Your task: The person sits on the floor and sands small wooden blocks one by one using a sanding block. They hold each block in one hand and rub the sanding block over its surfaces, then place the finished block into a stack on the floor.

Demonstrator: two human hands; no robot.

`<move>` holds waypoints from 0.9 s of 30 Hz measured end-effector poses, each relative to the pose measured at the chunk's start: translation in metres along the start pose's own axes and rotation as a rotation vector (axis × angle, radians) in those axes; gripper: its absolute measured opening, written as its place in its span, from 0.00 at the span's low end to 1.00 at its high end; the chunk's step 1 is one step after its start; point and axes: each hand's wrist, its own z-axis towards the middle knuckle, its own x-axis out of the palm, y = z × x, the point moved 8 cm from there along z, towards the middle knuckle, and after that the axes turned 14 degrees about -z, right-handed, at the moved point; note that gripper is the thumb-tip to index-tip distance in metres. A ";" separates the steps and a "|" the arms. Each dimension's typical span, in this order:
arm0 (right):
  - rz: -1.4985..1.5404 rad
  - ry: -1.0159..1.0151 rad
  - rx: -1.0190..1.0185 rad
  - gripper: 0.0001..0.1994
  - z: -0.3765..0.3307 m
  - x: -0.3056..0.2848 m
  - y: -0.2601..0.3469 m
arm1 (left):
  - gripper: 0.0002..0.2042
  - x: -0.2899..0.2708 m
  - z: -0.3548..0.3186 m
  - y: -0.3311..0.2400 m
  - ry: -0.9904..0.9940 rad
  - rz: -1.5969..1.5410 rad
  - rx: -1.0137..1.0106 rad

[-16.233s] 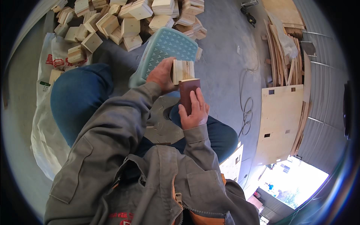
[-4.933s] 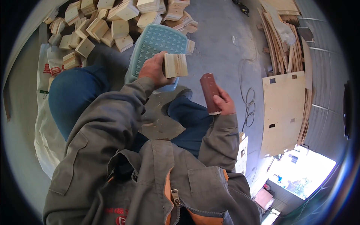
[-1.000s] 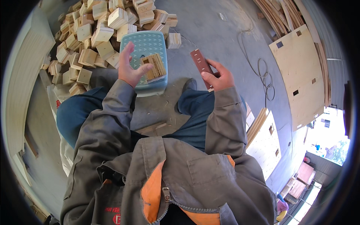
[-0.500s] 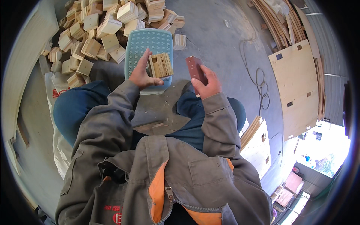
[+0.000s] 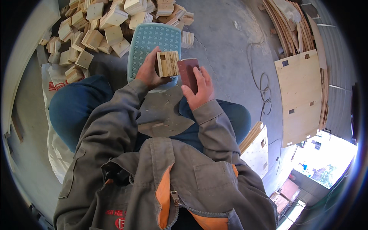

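My left hand [image 5: 150, 71] is closed around a small plywood block [image 5: 168, 64] with a square notch, its layered edges showing. The block is over a light blue plastic stool [image 5: 143, 36] with a bumpy top. In my right hand [image 5: 201, 87] is a reddish-brown sanding block [image 5: 188, 74], gripped between thumb and fingers. Its upper left edge is against or very close to the right side of the plywood block; whether they touch I cannot tell.
Beyond the stool and to its left lies a heap of plywood blocks [image 5: 92, 38]. A white sack [image 5: 57, 115] is beside my left knee. On the right are a cable [image 5: 263, 86] on the floor, large plywood sheets [image 5: 303, 103] and a smaller stack of panels [image 5: 256, 147].
My right hand has brought the sanding block left, up to the plywood block. My left hand has shifted slightly right, turning the plywood block more upright. The view has moved a little.
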 end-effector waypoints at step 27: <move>1.145 0.079 0.667 0.31 -0.022 0.080 -0.035 | 0.49 -0.003 -0.002 -0.013 -0.117 0.106 -0.018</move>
